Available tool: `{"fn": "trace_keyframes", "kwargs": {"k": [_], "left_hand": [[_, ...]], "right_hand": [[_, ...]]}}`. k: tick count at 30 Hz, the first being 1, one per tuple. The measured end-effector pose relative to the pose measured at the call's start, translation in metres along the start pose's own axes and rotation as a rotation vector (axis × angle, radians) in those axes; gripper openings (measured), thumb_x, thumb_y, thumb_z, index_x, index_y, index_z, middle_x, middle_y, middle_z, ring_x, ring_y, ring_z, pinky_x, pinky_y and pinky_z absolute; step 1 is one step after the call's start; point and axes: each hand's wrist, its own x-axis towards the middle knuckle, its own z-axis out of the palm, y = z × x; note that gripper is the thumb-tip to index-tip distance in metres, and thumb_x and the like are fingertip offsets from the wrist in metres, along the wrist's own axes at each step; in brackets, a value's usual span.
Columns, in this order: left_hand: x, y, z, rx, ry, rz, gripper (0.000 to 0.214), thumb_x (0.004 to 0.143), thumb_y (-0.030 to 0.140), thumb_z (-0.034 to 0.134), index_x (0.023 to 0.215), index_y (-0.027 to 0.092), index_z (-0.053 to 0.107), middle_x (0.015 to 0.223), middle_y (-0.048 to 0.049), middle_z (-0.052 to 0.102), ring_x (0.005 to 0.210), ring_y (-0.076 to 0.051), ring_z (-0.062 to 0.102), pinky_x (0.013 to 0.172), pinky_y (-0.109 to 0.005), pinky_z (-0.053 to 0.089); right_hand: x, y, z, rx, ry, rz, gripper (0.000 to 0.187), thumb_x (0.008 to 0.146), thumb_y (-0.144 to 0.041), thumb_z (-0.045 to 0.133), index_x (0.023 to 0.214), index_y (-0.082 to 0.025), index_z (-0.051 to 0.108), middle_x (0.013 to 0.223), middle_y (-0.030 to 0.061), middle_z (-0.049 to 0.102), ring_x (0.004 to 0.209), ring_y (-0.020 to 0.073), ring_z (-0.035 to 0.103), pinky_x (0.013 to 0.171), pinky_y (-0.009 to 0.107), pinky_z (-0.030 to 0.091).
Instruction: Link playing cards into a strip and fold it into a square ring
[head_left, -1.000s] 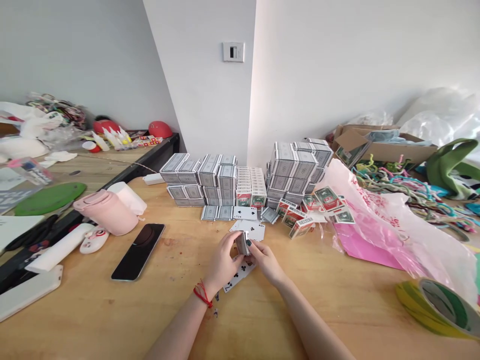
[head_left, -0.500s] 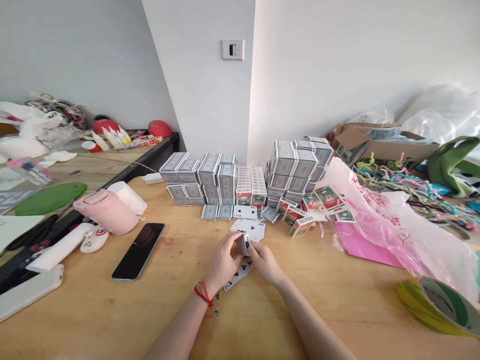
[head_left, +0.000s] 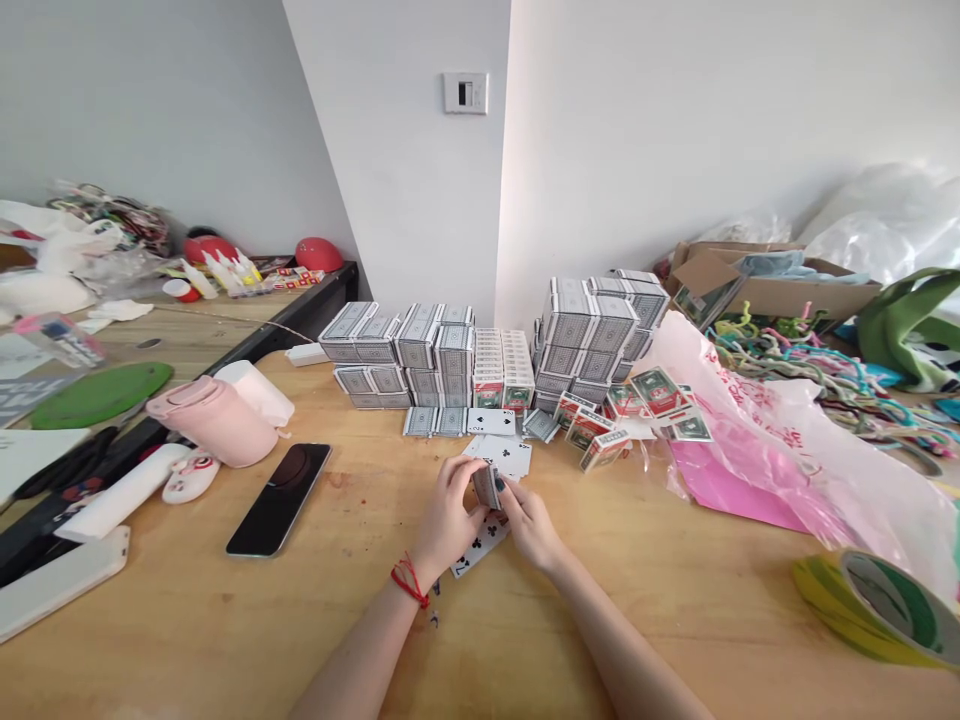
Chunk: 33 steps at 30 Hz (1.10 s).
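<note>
My left hand [head_left: 448, 517] and my right hand [head_left: 529, 520] meet over the wooden table [head_left: 300, 620], both closed on a small deck of playing cards [head_left: 487, 486] held upright between the fingertips. A red string circles my left wrist. Under my hands lies a face-up club card [head_left: 477, 541]. Just beyond them a few face-up cards [head_left: 501, 455] lie fanned on the table. Behind those stand stacks of grey card boxes [head_left: 409, 350] and a taller stack [head_left: 596, 335].
A black phone [head_left: 279, 498], a pink jug [head_left: 214, 423] and white items lie at the left. Loose card packs [head_left: 615, 420] spill by a pink plastic bag [head_left: 757, 450] at the right. A tape roll [head_left: 877, 605] sits near right. Coloured cords and a cardboard box [head_left: 750, 285] lie behind.
My hands stay together on the deck with only slight finger shifts. The view has tipped down a little.
</note>
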Motion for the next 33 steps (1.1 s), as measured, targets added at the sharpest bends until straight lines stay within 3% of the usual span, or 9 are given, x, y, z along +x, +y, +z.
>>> {"fn": "trace_keyframes", "kwargs": {"k": [4, 13, 19, 26, 33], "left_hand": [[0.001, 0.000, -0.002, 0.019, 0.017, -0.005, 0.047, 0.066, 0.003, 0.055, 0.108, 0.023, 0.047, 0.109, -0.0057, 0.047, 0.107, -0.020, 0.047, 0.092, -0.038, 0.041], [0.002, -0.005, -0.004, -0.013, 0.010, 0.001, 0.038, 0.069, 0.008, 0.057, 0.103, 0.023, 0.052, 0.105, -0.0047, 0.052, 0.103, -0.019, 0.050, 0.089, -0.037, 0.043], [0.006, -0.013, -0.009, -0.131, 0.067, 0.013, 0.013, 0.080, 0.017, 0.050, 0.085, 0.020, 0.062, 0.090, -0.0043, 0.059, 0.088, -0.015, 0.057, 0.081, -0.032, 0.048], [0.005, -0.006, -0.007, -0.134, 0.036, -0.022, 0.015, 0.081, 0.023, 0.050, 0.081, 0.019, 0.064, 0.085, -0.0044, 0.055, 0.082, -0.014, 0.055, 0.073, -0.028, 0.050], [0.005, -0.009, -0.005, -0.146, 0.077, -0.072, 0.014, 0.079, 0.026, 0.053, 0.078, 0.019, 0.065, 0.085, -0.0040, 0.052, 0.081, -0.014, 0.055, 0.073, -0.029, 0.050]], "right_hand": [[-0.001, -0.003, 0.000, -0.044, -0.030, -0.025, 0.038, 0.087, -0.040, 0.033, 0.114, -0.020, 0.052, 0.085, 0.0033, 0.062, 0.080, 0.0186, 0.056, 0.071, 0.028, 0.045], [-0.001, 0.011, 0.002, -0.107, -0.016, -0.047, 0.037, 0.088, -0.030, 0.031, 0.122, -0.021, 0.045, 0.099, 0.0082, 0.062, 0.085, 0.0195, 0.060, 0.079, 0.035, 0.049], [-0.001, 0.012, 0.005, 0.024, -0.026, -0.086, 0.035, 0.088, -0.028, 0.032, 0.118, -0.024, 0.047, 0.111, 0.0062, 0.058, 0.094, 0.0174, 0.059, 0.081, 0.033, 0.050], [-0.002, 0.006, 0.002, -0.048, 0.029, -0.092, 0.032, 0.086, -0.033, 0.039, 0.113, -0.022, 0.053, 0.100, 0.0062, 0.064, 0.087, 0.0184, 0.061, 0.077, 0.033, 0.050], [0.002, 0.012, 0.004, 0.199, 0.070, 0.040, 0.035, 0.083, -0.046, 0.041, 0.101, -0.022, 0.059, 0.096, 0.0067, 0.064, 0.082, 0.0213, 0.062, 0.074, 0.039, 0.054]]}}
